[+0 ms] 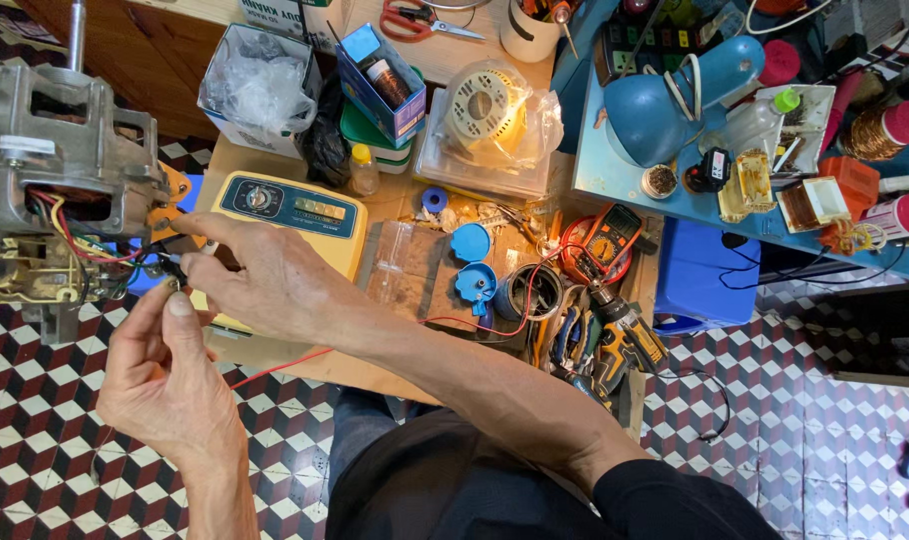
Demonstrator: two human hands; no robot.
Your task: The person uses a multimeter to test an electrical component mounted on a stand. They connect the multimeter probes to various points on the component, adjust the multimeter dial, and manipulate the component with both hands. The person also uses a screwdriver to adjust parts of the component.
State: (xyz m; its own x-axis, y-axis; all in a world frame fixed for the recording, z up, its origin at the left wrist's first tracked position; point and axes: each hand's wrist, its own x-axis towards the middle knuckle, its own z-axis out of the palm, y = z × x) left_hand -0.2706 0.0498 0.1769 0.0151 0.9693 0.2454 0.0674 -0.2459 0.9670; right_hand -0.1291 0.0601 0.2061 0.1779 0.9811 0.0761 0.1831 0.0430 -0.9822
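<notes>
A grey metal fan motor with a steel shaft and coloured wires stands at the left. My right hand reaches across my body toward it, fingertips pinched on a dark wire end coming off the motor. My left hand is just below, thumb and forefinger closed on the same small wire end. A thin red wire trails under my right forearm toward the tools.
A low wooden bench carries a yellow control panel, blue caps, a multimeter, pliers and a cordless drill. Boxes, scissors and a bagged motor part sit behind. A blue lamp stands on the cluttered blue table at right. Patterned tile floor below.
</notes>
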